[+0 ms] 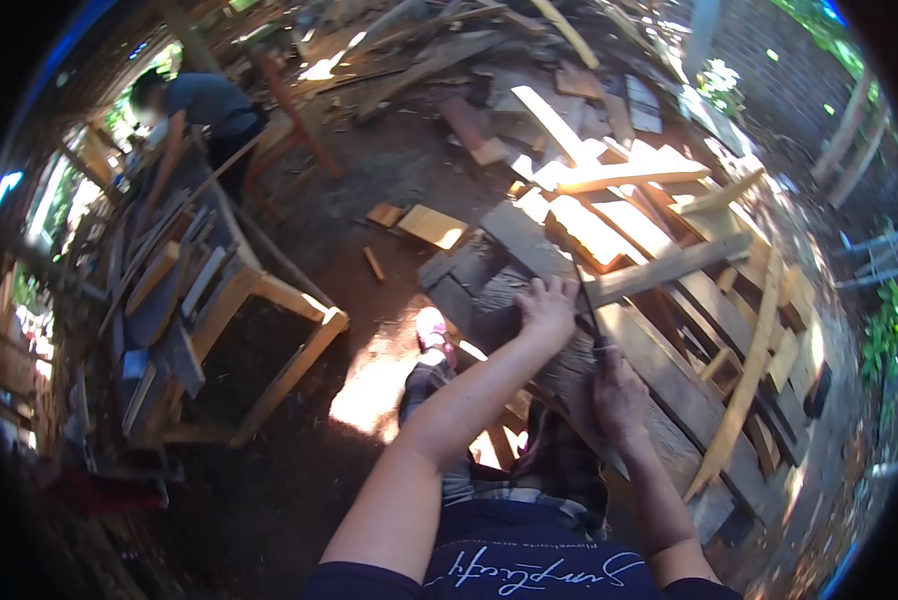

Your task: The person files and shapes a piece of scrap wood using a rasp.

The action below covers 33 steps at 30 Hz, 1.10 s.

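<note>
My left hand [547, 312] lies with fingers spread on a weathered grey board [571, 375], pressing down on its top. To its right, my right hand [621, 400] is closed round the handle of a long, thin, dark-bladed tool [586, 300]. The blade points away from me, beside the left hand's fingertips and next to the board; whether it is a saw or a large knife I cannot make out. A grey plank [669, 270] lies crosswise just right of the blade.
A heap of loose planks [739, 400] spreads to my right. On the left stands a wooden bench frame [289, 290] loaded with boards, where another person [209, 105] bends over. Small wood pieces [432, 227] lie on the dirt ahead. Scrap timber [429, 70] covers the back.
</note>
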Available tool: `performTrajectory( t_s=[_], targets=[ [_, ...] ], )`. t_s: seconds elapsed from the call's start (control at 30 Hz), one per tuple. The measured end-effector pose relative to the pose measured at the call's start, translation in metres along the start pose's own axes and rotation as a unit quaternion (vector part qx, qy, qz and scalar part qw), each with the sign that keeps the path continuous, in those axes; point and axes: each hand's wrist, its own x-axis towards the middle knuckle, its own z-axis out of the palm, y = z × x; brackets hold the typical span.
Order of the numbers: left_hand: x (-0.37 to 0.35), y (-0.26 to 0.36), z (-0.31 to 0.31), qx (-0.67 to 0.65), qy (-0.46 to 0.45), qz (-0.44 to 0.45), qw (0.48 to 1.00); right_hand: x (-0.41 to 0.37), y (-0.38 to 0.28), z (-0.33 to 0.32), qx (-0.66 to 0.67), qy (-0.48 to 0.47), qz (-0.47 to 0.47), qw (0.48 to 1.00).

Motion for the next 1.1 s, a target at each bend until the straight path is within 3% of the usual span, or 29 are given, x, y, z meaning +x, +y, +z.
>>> performTrajectory(
  t_s=[0.1, 0.23, 0.43, 0.5, 0.6, 0.73, 0.8, 0.83, 0.9, 0.93, 1.07, 1.1],
  targets=[
    [0.000, -0.001, 0.002, 0.025, 0.008, 0.010, 1.000, 0.010, -0.007, -0.006, 0.053, 0.040, -0.033, 0.997],
    [-0.002, -0.004, -0.005, 0.022, -0.006, 0.017, 1.000, 0.048, -0.019, 0.009, 0.027, 0.020, -0.012, 0.999],
    [-0.005, -0.001, -0.007, 0.013, -0.015, 0.017, 1.000, -0.003, 0.004, -0.001, -0.007, 0.016, -0.020, 1.000],
    [-0.002, -0.002, -0.009, 0.028, -0.018, 0.023, 0.999, 0.021, -0.009, 0.005, 0.026, 0.094, -0.052, 0.994],
    [-0.003, -0.005, -0.009, 0.029, -0.027, 0.027, 0.999, 0.050, -0.014, 0.018, 0.007, 0.047, -0.025, 0.999],
    [-0.004, -0.002, -0.011, 0.018, -0.013, 0.028, 0.999, 0.011, -0.002, -0.002, 0.030, 0.051, -0.029, 0.998],
    [-0.001, -0.003, -0.007, 0.021, -0.015, 0.023, 0.999, -0.001, 0.003, -0.002, 0.001, 0.005, 0.005, 1.000],
    [-0.001, -0.005, -0.004, 0.023, -0.020, 0.027, 0.999, 0.002, 0.002, 0.002, 0.003, 0.003, 0.011, 1.000],
    [0.000, -0.007, -0.004, 0.012, -0.011, 0.035, 0.999, 0.030, -0.007, 0.012, 0.064, 0.099, -0.059, 0.991],
    [0.000, -0.006, -0.006, 0.015, -0.007, 0.036, 0.999, 0.043, -0.011, 0.015, 0.026, 0.050, -0.030, 0.998],
    [-0.004, -0.007, -0.009, 0.007, -0.015, 0.038, 0.999, 0.023, -0.007, 0.005, 0.053, 0.073, -0.044, 0.995],
    [-0.002, -0.007, -0.008, 0.002, -0.014, 0.035, 0.999, 0.008, -0.003, -0.001, 0.031, 0.039, -0.026, 0.998]
  ],
)
